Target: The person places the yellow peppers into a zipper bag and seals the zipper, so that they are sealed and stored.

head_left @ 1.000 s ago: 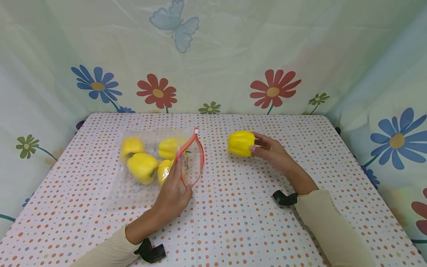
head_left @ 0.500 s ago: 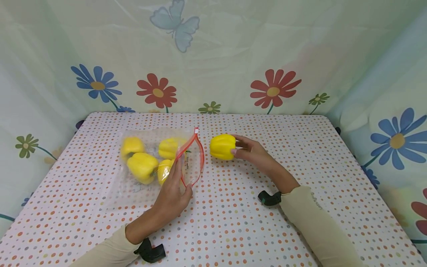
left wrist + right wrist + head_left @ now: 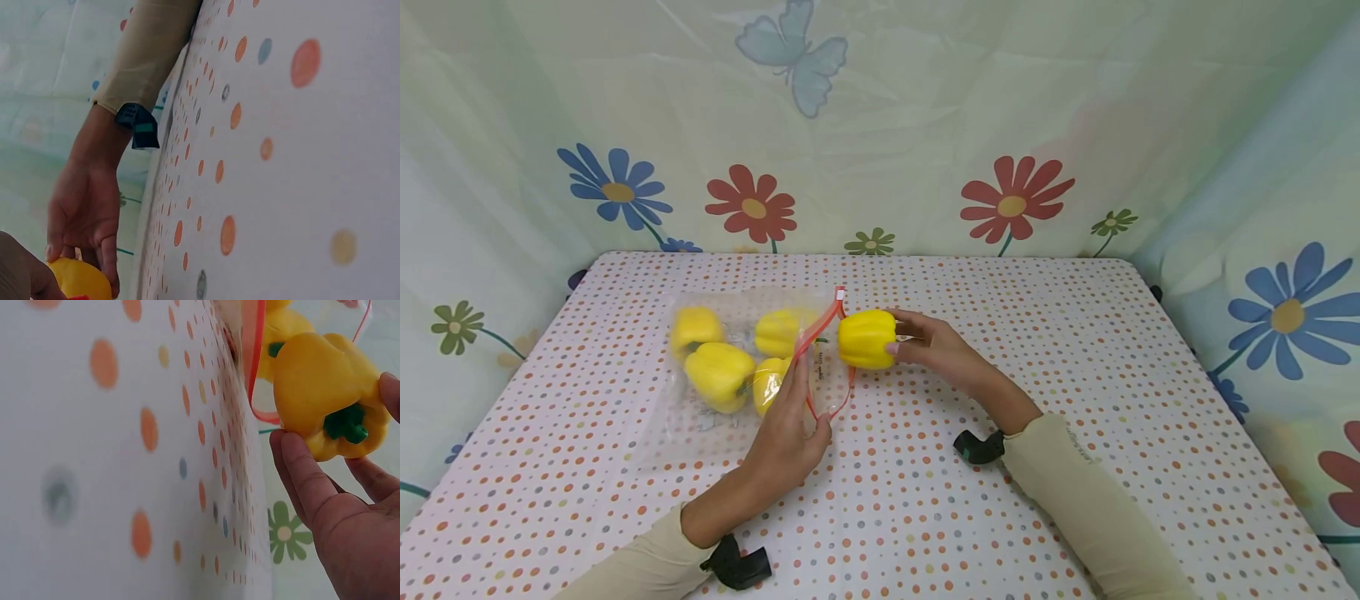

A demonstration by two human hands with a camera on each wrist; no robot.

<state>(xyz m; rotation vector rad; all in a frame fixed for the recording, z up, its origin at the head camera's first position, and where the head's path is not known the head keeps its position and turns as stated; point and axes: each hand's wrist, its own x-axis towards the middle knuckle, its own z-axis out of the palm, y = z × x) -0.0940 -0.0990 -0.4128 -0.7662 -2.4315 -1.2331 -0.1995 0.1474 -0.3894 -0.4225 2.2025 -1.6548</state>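
Note:
A yellow bell pepper (image 3: pixel 867 340) is in my right hand (image 3: pixel 936 350), gripped by the fingertips and thumb from its stem end. Its green stem (image 3: pixel 347 424) faces the palm in the right wrist view. In the head view the pepper overlaps the mouth of a clear zip bag (image 3: pixel 658 437). The bag lies on its side, its red-edged mouth spread toward the right. My left hand (image 3: pixel 782 446) holds the bag at the mouth, fingers along the upper film and thumb at the near corner. Several yellow bell peppers (image 3: pixel 720 377) lie inside the bag.
The table (image 3: pixel 940 517) has a white cloth with coloured dots. A flowered curtain (image 3: pixel 895 125) hangs behind it and at both sides. Each wrist carries a black camera mount (image 3: pixel 979 447).
My right hand has carried the pepper leftward and slightly nearer to me, from the table's middle right to the bag's mouth. The left hand and the bag have stayed in place.

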